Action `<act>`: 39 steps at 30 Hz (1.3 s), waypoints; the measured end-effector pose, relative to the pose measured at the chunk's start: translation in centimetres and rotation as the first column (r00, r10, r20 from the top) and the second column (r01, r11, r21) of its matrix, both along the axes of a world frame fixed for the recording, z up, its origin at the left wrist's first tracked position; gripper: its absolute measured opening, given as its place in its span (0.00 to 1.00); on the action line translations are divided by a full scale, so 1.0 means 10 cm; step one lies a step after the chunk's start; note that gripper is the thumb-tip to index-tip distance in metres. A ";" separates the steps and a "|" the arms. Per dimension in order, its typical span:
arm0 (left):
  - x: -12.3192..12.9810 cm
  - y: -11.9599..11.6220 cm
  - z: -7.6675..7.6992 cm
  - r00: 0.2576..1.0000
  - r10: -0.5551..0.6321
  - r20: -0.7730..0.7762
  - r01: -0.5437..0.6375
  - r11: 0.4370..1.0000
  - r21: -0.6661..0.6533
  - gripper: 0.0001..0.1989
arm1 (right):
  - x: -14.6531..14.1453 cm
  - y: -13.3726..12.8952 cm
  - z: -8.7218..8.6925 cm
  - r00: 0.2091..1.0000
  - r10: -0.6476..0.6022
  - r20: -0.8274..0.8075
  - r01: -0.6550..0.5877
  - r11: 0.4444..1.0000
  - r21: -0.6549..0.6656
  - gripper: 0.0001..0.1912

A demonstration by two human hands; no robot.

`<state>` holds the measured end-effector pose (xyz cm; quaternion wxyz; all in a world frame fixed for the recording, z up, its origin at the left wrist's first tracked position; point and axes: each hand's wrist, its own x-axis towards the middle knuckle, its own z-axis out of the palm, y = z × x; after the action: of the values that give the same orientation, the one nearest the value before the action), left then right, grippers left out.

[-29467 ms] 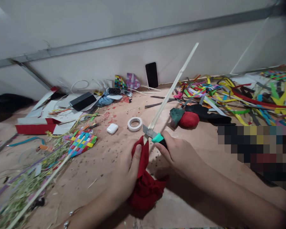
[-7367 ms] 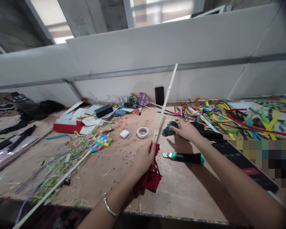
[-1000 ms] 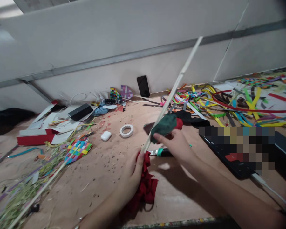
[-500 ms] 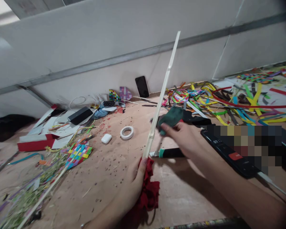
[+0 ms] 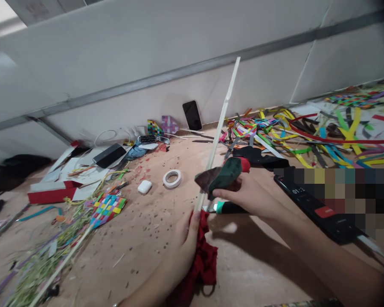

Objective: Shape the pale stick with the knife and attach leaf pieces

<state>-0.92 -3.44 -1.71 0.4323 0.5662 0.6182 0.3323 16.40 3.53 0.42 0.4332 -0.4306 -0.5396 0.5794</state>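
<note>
My left hand is closed round the lower end of a pale bamboo strip, with a red cloth bunched at the grip. The strip slants up and away, a node showing along its upper part. Between the thumb and fingers of my right hand is a folded piece of what looks like sandpaper, dark green on one face and brownish on the other. It lies against or just in front of the strip, above my left hand; contact is hard to tell. Below it, a black-handled knife rests on the table.
A tape roll and a white earbud case lie left of the strip. Coloured strips cover the back right. A phone leans on the wall; another phone is at right. A woven paddle shape lies left.
My right hand and the sandpaper have moved down along the bamboo strip, closer to my left hand. The strip's tip sits lower. My left hand keeps its grip.
</note>
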 end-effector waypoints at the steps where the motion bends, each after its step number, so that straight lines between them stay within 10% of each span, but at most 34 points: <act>1: 0.00 0.00 0.01 1.000 0.025 0.003 -0.025 1.000 0.008 0.21 | 0.04 0.03 0.01 0.999 -0.045 0.017 0.045 0.999 -0.001 0.15; 6: 0.00 0.00 0.04 0.995 0.102 0.012 -0.102 0.995 0.023 0.21 | 0.16 0.09 0.08 0.992 -0.065 0.107 0.066 0.998 -0.009 0.12; 17: 0.04 -0.06 -0.02 0.976 -0.209 -0.068 0.208 0.978 -0.021 0.20 | -0.04 -0.03 -0.07 0.976 0.219 -0.021 -0.220 0.969 -0.114 0.14; 27: 0.05 -0.05 0.01 0.936 -0.254 -0.244 0.262 0.965 -0.002 0.21 | 0.22 0.20 -0.08 0.965 -0.254 -0.067 0.249 0.966 -0.069 0.21; 33: 0.04 -0.10 -0.05 0.971 -0.189 -0.149 0.186 0.982 -0.031 0.21 | 0.00 0.03 -0.14 0.997 0.074 -0.038 -0.077 0.993 -0.086 0.19; 39: 0.03 -0.09 -0.05 0.975 -0.175 -0.134 0.179 0.984 0.017 0.21 | -0.04 0.00 -0.14 0.996 0.069 -0.064 -0.074 0.994 -0.077 0.18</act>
<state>-0.66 -4.38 -2.19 0.4100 0.6459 0.5877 0.2633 15.95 3.51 -1.01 0.4112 -0.4097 -0.5179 0.6283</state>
